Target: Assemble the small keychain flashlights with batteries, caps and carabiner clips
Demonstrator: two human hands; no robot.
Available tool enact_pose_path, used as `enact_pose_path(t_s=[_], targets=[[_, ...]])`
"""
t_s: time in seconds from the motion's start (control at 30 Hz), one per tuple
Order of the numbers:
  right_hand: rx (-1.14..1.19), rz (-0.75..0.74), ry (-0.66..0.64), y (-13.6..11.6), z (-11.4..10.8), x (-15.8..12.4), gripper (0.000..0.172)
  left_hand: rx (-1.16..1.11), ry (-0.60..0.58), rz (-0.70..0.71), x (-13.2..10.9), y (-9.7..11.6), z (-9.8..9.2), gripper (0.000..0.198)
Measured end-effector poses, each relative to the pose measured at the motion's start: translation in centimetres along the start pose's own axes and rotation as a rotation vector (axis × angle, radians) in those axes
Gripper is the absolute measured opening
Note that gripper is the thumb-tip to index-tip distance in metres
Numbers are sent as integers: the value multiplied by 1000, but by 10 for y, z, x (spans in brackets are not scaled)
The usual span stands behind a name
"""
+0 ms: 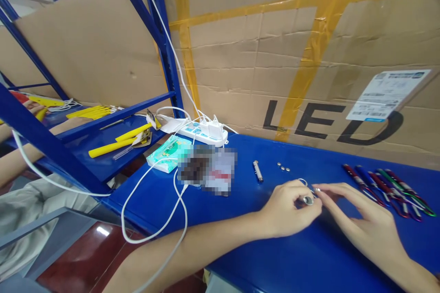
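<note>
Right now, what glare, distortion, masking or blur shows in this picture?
In the head view, a glare spot on the dark red floor; a blue front post leaning, probably wide-angle distortion; a pixelated patch right of the tissue pack; left hand and right hand fairly sharp, but the small piece between them hard to make out.

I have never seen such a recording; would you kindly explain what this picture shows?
No robot here: a head-worn camera looks forward and down at a person's two bare hands. The left hand holds a silver tube; the right hand is close by, but whatever its fingers may hold is too small to make out. On the blue table lie a silver cylinder, tiny discs and, at right, colourful pen-shaped items. Further left are a packet and a white power strip.
</note>
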State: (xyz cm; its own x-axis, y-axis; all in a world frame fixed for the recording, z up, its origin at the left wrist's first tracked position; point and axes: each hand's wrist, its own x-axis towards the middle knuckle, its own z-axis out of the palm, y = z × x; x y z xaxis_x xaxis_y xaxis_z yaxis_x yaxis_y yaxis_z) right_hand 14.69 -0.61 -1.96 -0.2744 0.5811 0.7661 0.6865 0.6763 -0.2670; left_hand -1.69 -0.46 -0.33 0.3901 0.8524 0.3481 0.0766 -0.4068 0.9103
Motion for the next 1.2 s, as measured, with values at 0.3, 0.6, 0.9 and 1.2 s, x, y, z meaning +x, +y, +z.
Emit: enact_pose_path(t_s=[0.3, 0.6, 0.9, 1.2], targets=[[21, 31, 0, -7, 0, 3, 10, -41, 17, 107, 1, -2, -1, 38], [-68, -162, 53, -6, -14, 6, 10, 151, 1, 220, 6, -8, -5, 40], [-100, -139, -196, 1, -12, 4, 18, 1240, -378, 282, 20, -25, -38, 18], [-240, -110, -441, 8, 0, -3, 23, 1469, -263, 475, 19, -32, -33, 15]])
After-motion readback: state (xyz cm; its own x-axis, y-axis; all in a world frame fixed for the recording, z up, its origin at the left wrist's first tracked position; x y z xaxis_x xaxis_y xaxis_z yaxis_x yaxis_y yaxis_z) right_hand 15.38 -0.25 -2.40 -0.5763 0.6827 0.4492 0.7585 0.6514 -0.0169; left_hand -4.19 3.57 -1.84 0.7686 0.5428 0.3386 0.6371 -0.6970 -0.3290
